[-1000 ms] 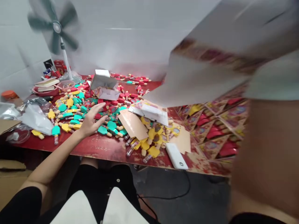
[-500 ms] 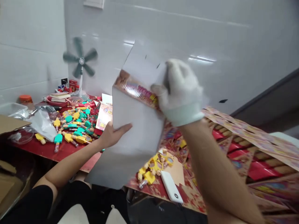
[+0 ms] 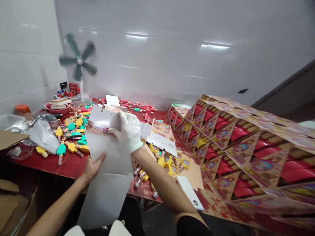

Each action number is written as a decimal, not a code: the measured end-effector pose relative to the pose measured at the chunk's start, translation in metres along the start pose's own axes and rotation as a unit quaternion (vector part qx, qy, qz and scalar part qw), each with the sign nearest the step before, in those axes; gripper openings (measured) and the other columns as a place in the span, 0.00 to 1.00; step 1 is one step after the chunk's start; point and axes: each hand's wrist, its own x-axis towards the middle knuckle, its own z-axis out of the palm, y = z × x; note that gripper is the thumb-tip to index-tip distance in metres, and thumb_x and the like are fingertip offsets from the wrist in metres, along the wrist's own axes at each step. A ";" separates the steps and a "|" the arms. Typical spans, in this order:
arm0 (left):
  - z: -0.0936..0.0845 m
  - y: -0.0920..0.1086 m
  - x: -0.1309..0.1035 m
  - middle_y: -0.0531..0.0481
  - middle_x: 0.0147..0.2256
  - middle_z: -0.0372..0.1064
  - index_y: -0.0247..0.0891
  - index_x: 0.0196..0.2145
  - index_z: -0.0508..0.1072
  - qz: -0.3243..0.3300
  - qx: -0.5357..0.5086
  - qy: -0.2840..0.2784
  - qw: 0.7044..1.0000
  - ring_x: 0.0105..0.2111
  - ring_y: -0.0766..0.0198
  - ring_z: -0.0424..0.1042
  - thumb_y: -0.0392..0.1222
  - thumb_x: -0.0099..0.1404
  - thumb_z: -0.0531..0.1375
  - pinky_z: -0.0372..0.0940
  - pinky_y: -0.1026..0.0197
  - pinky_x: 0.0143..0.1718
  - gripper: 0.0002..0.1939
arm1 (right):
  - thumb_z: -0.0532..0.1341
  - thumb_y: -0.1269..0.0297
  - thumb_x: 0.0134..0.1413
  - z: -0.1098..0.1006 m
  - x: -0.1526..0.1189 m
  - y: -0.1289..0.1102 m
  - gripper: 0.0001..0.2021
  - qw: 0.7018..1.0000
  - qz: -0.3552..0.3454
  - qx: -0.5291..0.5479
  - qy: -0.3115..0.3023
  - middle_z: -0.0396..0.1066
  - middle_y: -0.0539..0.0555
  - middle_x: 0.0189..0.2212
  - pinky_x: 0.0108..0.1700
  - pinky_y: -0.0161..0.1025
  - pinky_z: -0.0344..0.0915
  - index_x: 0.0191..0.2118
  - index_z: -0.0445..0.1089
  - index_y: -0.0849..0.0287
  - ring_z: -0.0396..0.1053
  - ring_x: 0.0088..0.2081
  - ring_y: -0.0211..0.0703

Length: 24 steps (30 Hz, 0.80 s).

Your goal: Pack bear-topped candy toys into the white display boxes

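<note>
Gloved right hand (image 3: 129,131) grips printed card (image 3: 108,154).

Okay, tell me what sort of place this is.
Probably a small packing workshop: stacked printed boxes of red-headed items, loose yellow and green pieces, and a flat carton in hand.

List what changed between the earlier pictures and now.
The cardboard sheet came leftward from the far right, then lower; the left hand, empty at first, now holds it along with the gloved right hand. The fan and white device stayed put.
</note>
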 end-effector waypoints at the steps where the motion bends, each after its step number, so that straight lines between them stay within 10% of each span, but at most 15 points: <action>1: 0.000 -0.002 0.002 0.36 0.44 0.81 0.33 0.39 0.81 0.004 0.001 0.007 1.000 0.48 0.43 0.81 0.66 0.47 0.73 0.77 0.47 0.53 0.34 | 0.61 0.43 0.62 0.000 0.000 -0.003 0.37 1.000 -0.002 -0.003 0.003 0.67 0.71 0.55 0.59 0.61 0.62 0.66 0.60 0.67 0.62 0.56 0.65; 10: -0.015 0.012 0.015 0.39 0.49 0.80 0.34 0.44 0.80 -0.007 -0.016 -0.097 0.995 0.49 0.45 0.80 0.64 0.49 0.73 0.77 0.50 0.52 0.34 | 0.53 0.47 0.69 0.001 -0.018 -0.002 0.34 0.999 -0.024 0.016 0.038 0.62 0.69 0.62 0.65 0.55 0.61 0.70 0.53 0.66 0.56 0.66 0.59; 16: 0.010 0.044 0.008 0.41 0.43 0.82 0.35 0.40 0.80 0.031 0.003 -0.044 0.999 0.44 0.48 0.82 0.58 0.51 0.72 0.78 0.52 0.51 0.26 | 0.55 0.43 0.67 -0.015 -0.022 0.009 0.32 0.995 -0.020 0.035 0.091 0.65 0.67 0.59 0.62 0.55 0.63 0.66 0.58 0.61 0.63 0.60 0.58; 24: 0.009 0.037 0.000 0.42 0.42 0.82 0.37 0.41 0.79 0.051 0.021 -0.036 0.998 0.44 0.48 0.82 0.60 0.53 0.71 0.78 0.53 0.48 0.26 | 0.59 0.35 0.60 -0.022 -0.029 0.007 0.29 0.995 0.015 0.032 0.098 0.69 0.64 0.49 0.53 0.54 0.63 0.53 0.65 0.57 0.65 0.50 0.57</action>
